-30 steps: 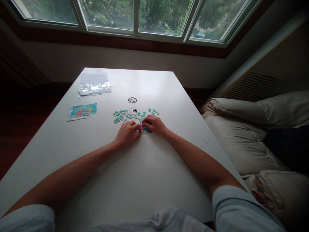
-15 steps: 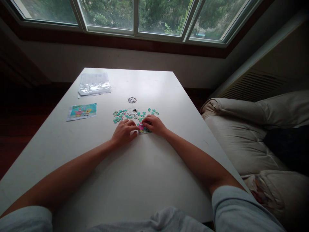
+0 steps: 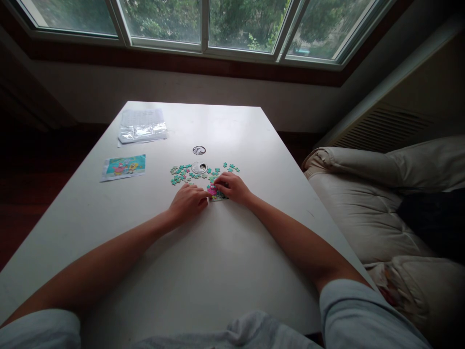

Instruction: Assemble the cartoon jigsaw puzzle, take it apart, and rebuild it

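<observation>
A partly assembled jigsaw puzzle [image 3: 217, 196], pink, green and dark, lies on the white table between my two hands. My left hand [image 3: 188, 199] rests at its left side. The index finger stretches out to touch the pink part, while the other fingers bend towards the tabletop. From the right, my right hand [image 3: 232, 186] reaches over the puzzle, thumb and index finger closed together at a puzzle piece near its upper edge. Its palm and fingers cover some of the puzzle. Loose teal puzzle pieces [image 3: 178, 179] are scattered just beyond my hands.
A round metal-rimmed hole [image 3: 199, 167] sits among the pieces, with another round opening [image 3: 198, 150] behind it. A cartoon picture sheet [image 3: 125, 167] lies to the left, and a clear plastic bag [image 3: 142, 127] on papers farther back. A beige sofa [image 3: 363, 208] borders the table's right side.
My left hand has shifted slightly, its index finger now straighter and against the puzzle's left side, the gap to the thumb smaller. My right hand is nearly still.
</observation>
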### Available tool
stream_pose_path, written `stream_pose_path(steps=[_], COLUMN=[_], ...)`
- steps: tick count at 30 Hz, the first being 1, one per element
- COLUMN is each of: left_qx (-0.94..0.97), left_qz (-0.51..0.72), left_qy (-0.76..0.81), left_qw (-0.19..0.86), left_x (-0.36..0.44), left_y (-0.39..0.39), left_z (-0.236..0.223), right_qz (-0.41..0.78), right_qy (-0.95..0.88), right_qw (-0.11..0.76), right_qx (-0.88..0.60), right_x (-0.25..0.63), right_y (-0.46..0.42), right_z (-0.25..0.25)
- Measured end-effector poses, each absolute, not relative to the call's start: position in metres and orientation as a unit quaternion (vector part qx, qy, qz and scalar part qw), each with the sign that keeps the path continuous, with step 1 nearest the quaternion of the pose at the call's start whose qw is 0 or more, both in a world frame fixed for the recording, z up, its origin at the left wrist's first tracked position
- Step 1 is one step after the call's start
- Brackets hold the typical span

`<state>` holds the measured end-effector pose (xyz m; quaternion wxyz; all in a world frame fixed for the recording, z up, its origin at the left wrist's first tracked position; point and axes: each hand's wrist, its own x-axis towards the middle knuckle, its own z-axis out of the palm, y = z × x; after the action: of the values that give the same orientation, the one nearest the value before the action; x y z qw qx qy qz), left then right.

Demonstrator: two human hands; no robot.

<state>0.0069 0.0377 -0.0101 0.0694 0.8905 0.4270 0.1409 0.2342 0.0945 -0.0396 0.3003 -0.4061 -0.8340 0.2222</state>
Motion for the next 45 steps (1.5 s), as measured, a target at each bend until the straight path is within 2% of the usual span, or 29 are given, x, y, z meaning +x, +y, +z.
stream_pose_path(steps=[8,14,23,27,33,36,40,45], left_qx=[0.871,0.821,0.78,0.78,0.786,0.786,0.784,0.786], left_qz=[0.173,0.205,0.18,0.178,0.174,0.176,0.183,0.192], left_qy=[0.453,0.532,0.599,0.599,0.593,0.593,0.593,0.588], left_qw=[0.075,0.035,-0.026,-0.026,-0.021,-0.015,-0.006,-0.013], left_x=[0.003,-0.021,-0.046,-0.044,-0.049,-0.051,-0.051,-0.048], left_y=[0.043,0.068,0.091,0.09,0.092,0.093,0.093,0.091], left_z=[-0.016,-0.015,-0.022,-0.023,-0.025,-0.025,-0.025,-0.023], right_qz=[0.22,0.226,0.228,0.246,0.263,0.264,0.27,0.261], right_qy=[-0.837,-0.831,-0.793,-0.755,-0.654,-0.635,-0.639,-0.74], right_qw=[0.297,0.317,0.395,0.427,0.523,0.538,0.507,0.348], right_qx=[-0.403,-0.397,-0.404,-0.433,-0.479,-0.487,-0.511,-0.513], right_x=[0.235,0.234,0.235,0.24,0.263,0.281,0.303,0.309], right_y=[0.095,0.091,0.087,0.089,0.109,0.126,0.141,0.138], right_z=[-0.039,-0.035,-0.032,-0.026,-0.015,-0.017,-0.025,-0.029])
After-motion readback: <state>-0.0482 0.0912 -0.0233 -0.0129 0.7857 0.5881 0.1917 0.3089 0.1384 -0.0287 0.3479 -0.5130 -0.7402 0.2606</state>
